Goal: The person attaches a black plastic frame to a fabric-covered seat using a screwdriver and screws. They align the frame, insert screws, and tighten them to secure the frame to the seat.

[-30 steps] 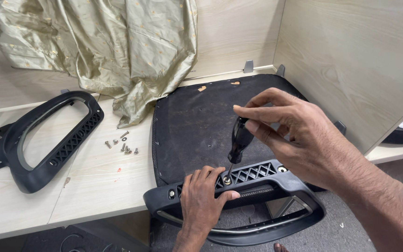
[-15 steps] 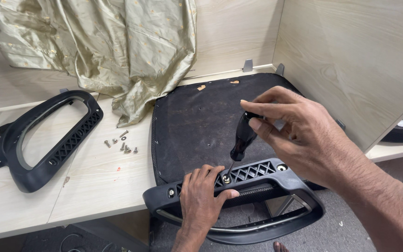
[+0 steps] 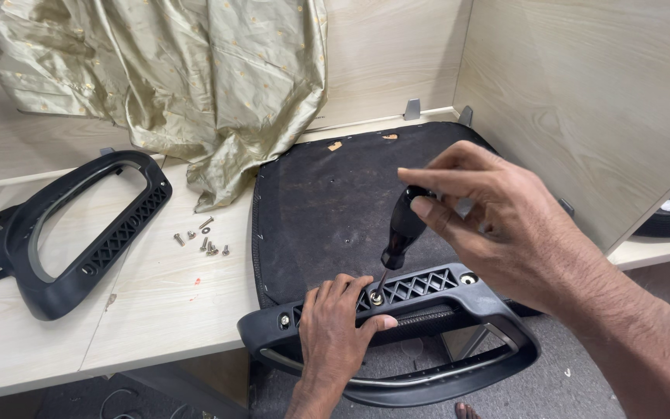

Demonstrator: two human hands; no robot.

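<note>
A black chair armrest (image 3: 459,299) lies across the near edge of an upturned black seat pan (image 3: 327,209) on a light wooden table (image 3: 157,310). My left hand (image 3: 339,330) presses down on the armrest's mounting bar, fingertips beside a screw (image 3: 376,298). My right hand (image 3: 498,221) holds a black-handled screwdriver (image 3: 402,237) nearly upright, its tip in that screw. Other screws sit in the bar at its left end (image 3: 284,319) and right end (image 3: 468,278).
A second black armrest (image 3: 79,240) lies on the table at the left. Several loose screws (image 3: 202,239) lie between it and the seat pan. A pale green cloth (image 3: 195,85) hangs over the back panel. A wooden side panel (image 3: 583,101) stands at the right.
My right hand has turned on the screwdriver handle, and the handle has tilted slightly. My left hand and the armrest stay where they were.
</note>
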